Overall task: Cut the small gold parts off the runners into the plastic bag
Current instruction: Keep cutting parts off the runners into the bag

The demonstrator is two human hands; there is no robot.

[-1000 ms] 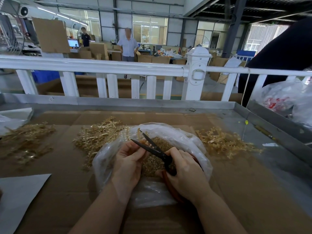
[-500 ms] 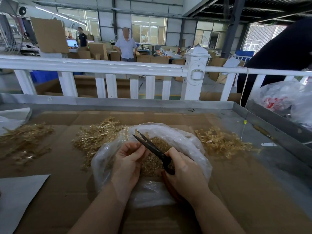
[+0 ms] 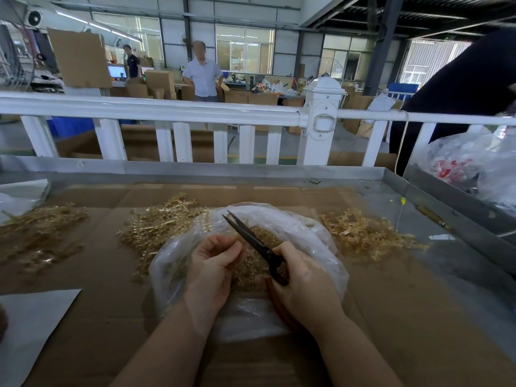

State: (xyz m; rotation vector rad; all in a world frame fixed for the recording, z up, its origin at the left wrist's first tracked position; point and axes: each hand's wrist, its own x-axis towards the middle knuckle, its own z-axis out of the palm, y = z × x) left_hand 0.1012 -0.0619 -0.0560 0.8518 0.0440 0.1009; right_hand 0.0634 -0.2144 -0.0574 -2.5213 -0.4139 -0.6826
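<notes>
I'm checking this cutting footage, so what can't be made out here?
- Head view: what the left hand pinches, hidden by its curled fingers.
- Scissors handles, mostly covered by the right hand.
- Loose gold parts in the plastic bag: too small and blurred to count.

Head camera above the work tray, looking forward and down

The single wide-angle view sits on the person's head, close over the metal tray (image 3: pixel 279 172), which serves as the landmark. It faces the tray's far wall, with the white railing (image 3: pixel 156 110) just beyond that wall and the workshop hall well behind it. The tray's near side falls under the lens, forearms entering from the bottom edge. Its right wall runs off at the right. No second view exists to share anything.
</notes>
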